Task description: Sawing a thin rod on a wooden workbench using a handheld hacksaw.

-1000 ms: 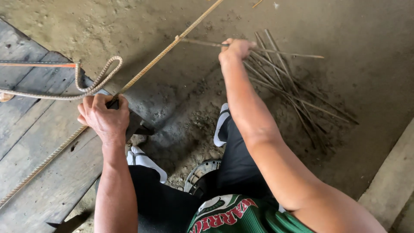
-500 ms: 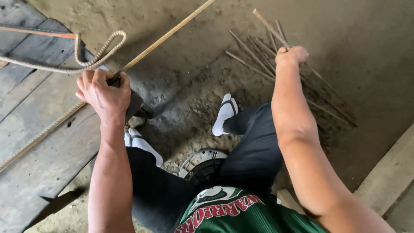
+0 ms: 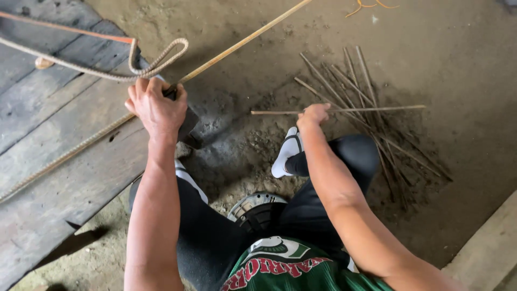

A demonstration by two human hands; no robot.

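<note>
My left hand (image 3: 156, 105) is closed around a dark-handled tool (image 3: 188, 129) whose dark blade points down onto the wooden planks (image 3: 59, 178). A long thin cane (image 3: 242, 42) runs diagonally under that hand, from the top right down to the left edge. My right hand (image 3: 314, 115) grips a short thin stick (image 3: 371, 110) held level above the dirt. Just right of it lies a pile of similar sticks (image 3: 371, 124) on the ground. My white-shoed foot (image 3: 285, 153) rests below the right hand.
A thick rope (image 3: 107, 73) loops across the planks at the upper left, beside an orange-tipped rod (image 3: 70, 29). A round dark object (image 3: 256, 207) sits between my legs. A pale concrete edge (image 3: 484, 253) lies at the lower right.
My right hand came away from the stick pile toward my foot, now holding one stick level. My left hand kept its grip on the tool.
</note>
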